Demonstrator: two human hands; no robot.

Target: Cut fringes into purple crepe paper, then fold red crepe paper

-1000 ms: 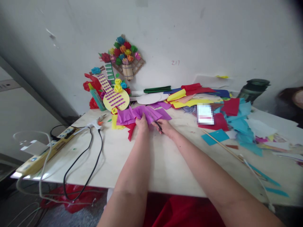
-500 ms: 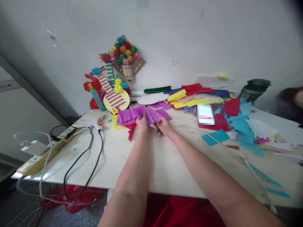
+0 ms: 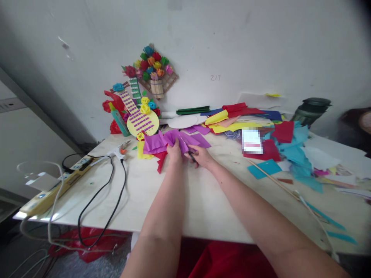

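Pale tabletop spreads beneath our forearms, bare along its near edge. Farther in, our left hand pinches the gathered purple paper, thumb on top, near the table's middle. Our right hand curls around the handles of the scissors, whose blades reach up against the paper just beside the left hand; we cannot tell how wide they stand. Compared with a second ago, the handles sit slightly nearer our left hand, which keeps its place; we judge that a cut is being worked while the folds are held steady. Red paper pokes out below the purple. Beyond, a paper guitar leans toward the wall, where paper flowers hang.
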